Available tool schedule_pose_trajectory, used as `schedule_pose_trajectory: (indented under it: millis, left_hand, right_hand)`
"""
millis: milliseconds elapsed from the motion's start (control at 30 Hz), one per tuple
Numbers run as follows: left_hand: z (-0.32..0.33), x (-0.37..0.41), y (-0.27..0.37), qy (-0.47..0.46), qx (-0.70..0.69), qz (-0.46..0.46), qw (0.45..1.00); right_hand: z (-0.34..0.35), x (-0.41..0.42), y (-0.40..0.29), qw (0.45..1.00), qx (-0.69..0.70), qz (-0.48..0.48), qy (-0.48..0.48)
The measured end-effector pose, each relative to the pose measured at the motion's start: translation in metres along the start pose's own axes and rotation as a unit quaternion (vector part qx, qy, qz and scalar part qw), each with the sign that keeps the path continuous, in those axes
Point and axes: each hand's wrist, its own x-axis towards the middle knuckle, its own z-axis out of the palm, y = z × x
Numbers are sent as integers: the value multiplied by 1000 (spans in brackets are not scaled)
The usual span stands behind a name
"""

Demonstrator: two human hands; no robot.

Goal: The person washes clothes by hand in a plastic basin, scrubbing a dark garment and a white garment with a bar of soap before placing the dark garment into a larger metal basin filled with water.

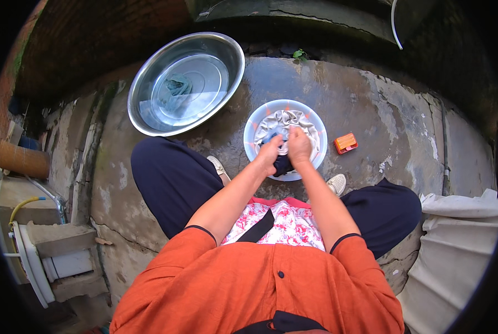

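Observation:
A white plastic basin (pixel 249 140) with orange marks stands on wet concrete between my feet. Bunched pale satiny cloth (pixel 311 125) lies in it. Over the basin, my left hand (pixel 270 152) is closed on dark cloth (pixel 282 165), part of which hangs below my fingers. My right hand (pixel 299 146), close beside the left, is closed on cloth too; its fingers rest at the pale fabric, and exactly which piece they grip is partly hidden. To the right of the basin sits an orange soap box (pixel 346 143) with an orange bar and a small pink piece in it.
A large metal basin (pixel 134 104) with water and a greenish mesh cloth (pixel 178 85) stands at the upper left. A faucet and yellow hose (pixel 21 206) are at the far left beside a white bucket (pixel 67 265). A pale sheet (pixel 453 246) hangs at lower right.

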Motion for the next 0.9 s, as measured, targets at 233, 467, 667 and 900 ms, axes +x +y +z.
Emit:
schedule_pose_trajectory:
  millis: [233, 467, 667, 900]
  left_hand:
    - [25, -34, 54, -65, 135, 182, 972]
    - [2, -35, 81, -88, 482, 159, 857]
    - [0, -31, 87, -112, 109, 119, 981]
    - [5, -31, 85, -157, -67, 130, 977]
  right_hand:
    - [-35, 32, -11, 961, 266, 13, -68]
    - [-71, 43, -33, 883, 425, -21, -200]
    - [-78, 50, -14, 934, 316, -25, -163]
    - [-51, 16, -42, 993, 21, -104, 58]
